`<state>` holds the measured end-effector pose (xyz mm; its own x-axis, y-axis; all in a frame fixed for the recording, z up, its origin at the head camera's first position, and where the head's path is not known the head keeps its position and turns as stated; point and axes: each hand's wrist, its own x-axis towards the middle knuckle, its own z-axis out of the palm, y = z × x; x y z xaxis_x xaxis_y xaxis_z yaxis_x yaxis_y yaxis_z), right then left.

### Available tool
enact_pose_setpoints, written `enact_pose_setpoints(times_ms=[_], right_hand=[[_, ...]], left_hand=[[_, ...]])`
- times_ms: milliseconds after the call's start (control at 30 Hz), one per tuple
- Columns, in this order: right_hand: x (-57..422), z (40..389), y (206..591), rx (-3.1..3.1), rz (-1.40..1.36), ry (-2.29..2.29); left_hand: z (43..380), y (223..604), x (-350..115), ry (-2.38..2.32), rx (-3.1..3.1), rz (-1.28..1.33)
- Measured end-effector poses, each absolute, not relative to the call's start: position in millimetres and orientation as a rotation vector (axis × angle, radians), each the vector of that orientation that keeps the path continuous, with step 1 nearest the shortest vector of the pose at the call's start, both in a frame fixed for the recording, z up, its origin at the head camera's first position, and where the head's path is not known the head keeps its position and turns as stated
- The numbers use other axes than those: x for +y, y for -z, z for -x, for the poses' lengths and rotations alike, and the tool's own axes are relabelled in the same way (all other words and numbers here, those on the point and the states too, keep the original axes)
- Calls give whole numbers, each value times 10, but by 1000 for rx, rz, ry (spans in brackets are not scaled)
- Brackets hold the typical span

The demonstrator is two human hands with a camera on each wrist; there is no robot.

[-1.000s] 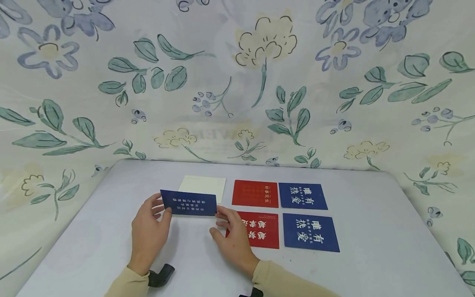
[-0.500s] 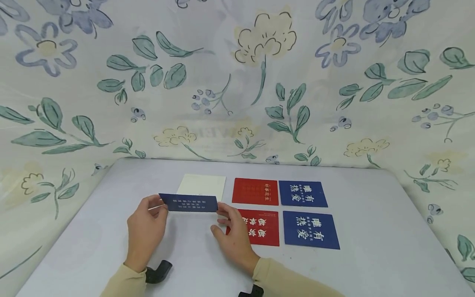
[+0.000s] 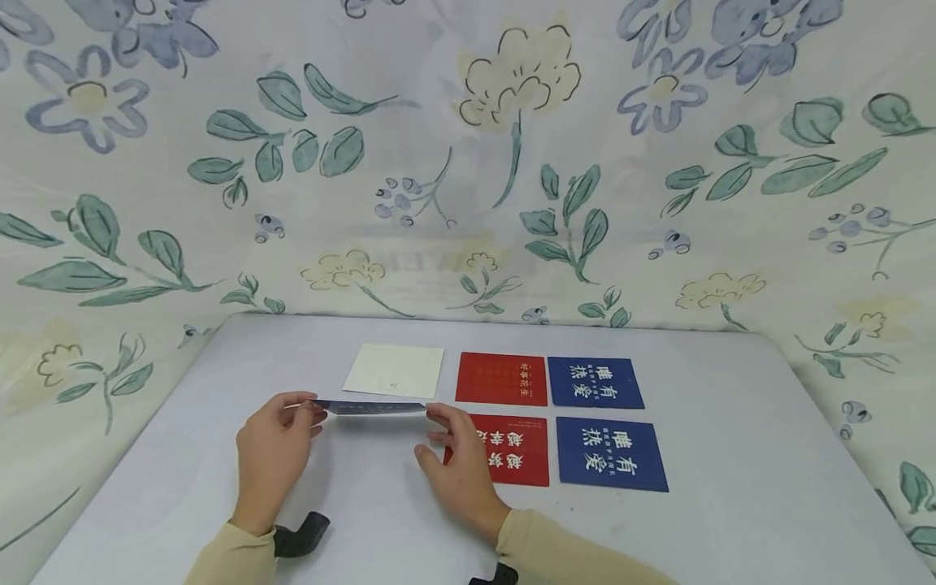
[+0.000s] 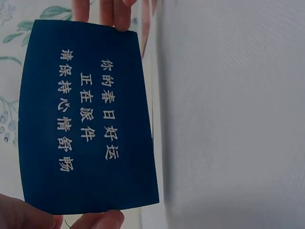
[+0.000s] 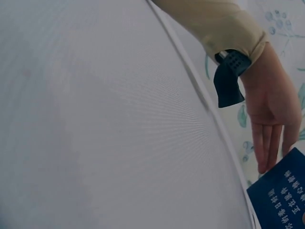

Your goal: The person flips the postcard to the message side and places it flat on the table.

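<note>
A dark blue card [image 3: 373, 408] with silvery Chinese lettering is held up off the table, almost edge-on in the head view. Its printed face [image 4: 88, 119] fills much of the left wrist view. My left hand [image 3: 272, 455] pinches the card's left end between thumb and fingers. At the other end, my right hand [image 3: 464, 471] touches the edge with its fingertips, its thumb standing apart from the card. In the right wrist view, only a corner of the blue card [image 5: 279, 191] shows, below the left hand [image 5: 274, 107].
A cream card [image 3: 395, 370] lies behind the held one. To its right are two red cards [image 3: 500, 379] and two blue cards [image 3: 595, 382], flat on the white table [image 3: 753, 455]. The right hand partly covers the nearer red card [image 3: 530, 451]. Floral cloth [image 3: 453, 162] hangs behind.
The held card has tilted from showing its lettered face to nearly edge-on in the head view. My left hand has shifted slightly left and down; the cream card now shows fully.
</note>
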<state>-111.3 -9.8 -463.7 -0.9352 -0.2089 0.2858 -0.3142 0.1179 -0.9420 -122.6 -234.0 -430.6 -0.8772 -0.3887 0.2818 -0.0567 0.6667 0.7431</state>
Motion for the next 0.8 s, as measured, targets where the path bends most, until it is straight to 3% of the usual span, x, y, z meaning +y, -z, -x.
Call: enact_pose_setpoints(times_ms=[333, 533, 800], right_hand=[[-123, 1128, 4668, -2270, -534, -1946], [-99, 1076, 4570, -2258, -553, -1949], [-77, 999, 4298, -2231, -549, -1968]], left_hand=[[1186, 4135, -2293, 1243, -2435, -426], [1286, 4374, -2474, 1277, -2448, -452], [1174, 4040, -2346, 1347, -2466, -484]])
